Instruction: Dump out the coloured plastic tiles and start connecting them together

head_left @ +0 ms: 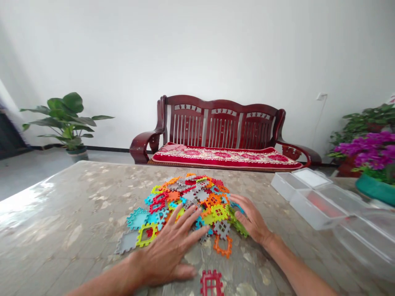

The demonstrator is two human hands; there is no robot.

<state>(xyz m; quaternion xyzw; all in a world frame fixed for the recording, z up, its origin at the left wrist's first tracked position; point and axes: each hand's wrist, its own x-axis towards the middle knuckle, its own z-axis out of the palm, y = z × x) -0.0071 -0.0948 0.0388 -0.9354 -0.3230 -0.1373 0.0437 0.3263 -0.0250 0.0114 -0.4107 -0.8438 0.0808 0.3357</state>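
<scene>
A heap of interlocking plastic building tiles (202, 195) in red, orange, blue, lime green and grey lies on the table, many with window-like cutouts. Over its near left side my left hand (171, 246) is spread flat, palm down, fingertips at the tiles. At the heap's right edge is my right hand (251, 220), thumb and fingers apart, beside a green tile (239, 225); its fingertips are partly hidden. A dark red window tile (211, 283) lies apart, near the front. An orange frame tile (222, 246) and a flat grey tile (127, 241) lie along the heap's near edge.
Clear plastic boxes (317, 207) stand on the patterned table (77, 213) at the right, one with something reddish inside. Behind them are purple flowers (368, 148) in a teal pot. Beyond the table stands a dark red wooden bench (222, 123); a potted plant (69, 119) is at left.
</scene>
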